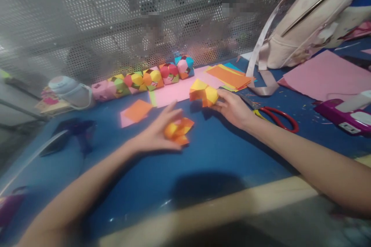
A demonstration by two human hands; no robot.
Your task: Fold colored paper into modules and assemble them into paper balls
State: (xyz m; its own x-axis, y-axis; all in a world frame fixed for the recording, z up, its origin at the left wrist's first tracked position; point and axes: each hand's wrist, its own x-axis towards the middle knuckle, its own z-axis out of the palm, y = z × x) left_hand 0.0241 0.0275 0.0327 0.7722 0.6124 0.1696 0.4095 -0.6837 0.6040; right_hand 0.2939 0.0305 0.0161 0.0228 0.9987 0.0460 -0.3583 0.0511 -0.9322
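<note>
Between the fingers and thumb of my left hand [159,131] sits an orange and yellow folded-paper piece [179,131], low over the blue table [220,146]. Those fingers are spread wide around it and look apart from it, though motion blurs the contact. My right hand [232,108] pinches a yellow and orange folded-paper piece [203,93] by its right side, raised a little above the table. Its hollow underside faces down and toward me.
Several colourful paper balls [153,78] line the back beside a white bottle [69,90]. Paper sheets [230,77], red-handled scissors [278,117], a purple power strip [344,117] and a pale backpack [301,23] lie right. A dark blue glue gun [82,131] is at left.
</note>
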